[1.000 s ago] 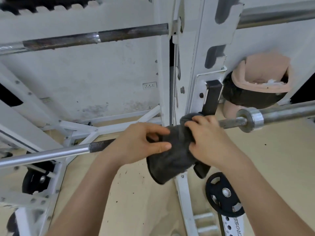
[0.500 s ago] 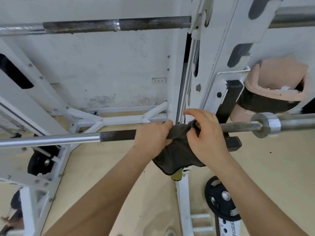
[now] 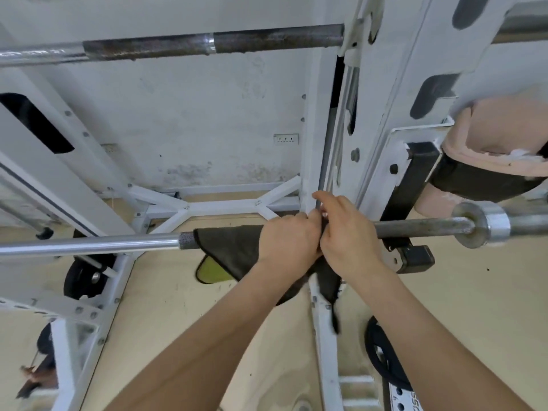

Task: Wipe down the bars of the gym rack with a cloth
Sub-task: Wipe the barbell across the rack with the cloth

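The white gym rack stood against the wall, with its lower barbell lying across it. A dark cloth was draped over that bar beside the upright. The left hand gripped the cloth around the bar, and the right hand, touching the left, pinched the cloth's edge.

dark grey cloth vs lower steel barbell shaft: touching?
Touching. The head view shows the dark grey cloth draped over the lower steel barbell shaft, hiding that stretch of it, with the left hand gripping round both.

Gym: white rack, barbells, plates
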